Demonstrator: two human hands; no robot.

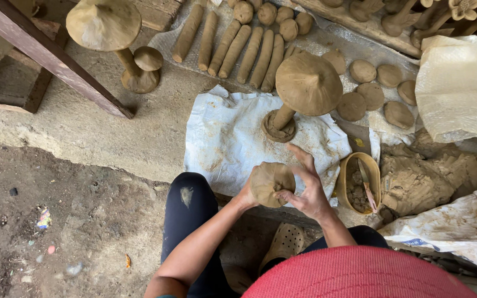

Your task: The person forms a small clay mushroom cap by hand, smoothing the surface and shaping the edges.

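Seemingly dome-up, clay cap (271, 183) between both hands.

Pottery workshop; clay rolls (242, 47), clay mushrooms (305, 85), raw clay heap (432, 174).

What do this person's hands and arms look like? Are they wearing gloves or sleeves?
No gloves and no sleeves show: both forearms are bare to the elbow. The left hand and right hand are bare too, with no rings, watch or bracelets in view, and look lightly smeared with clay. Lower down, a red ribbed garment and dark leggings show.
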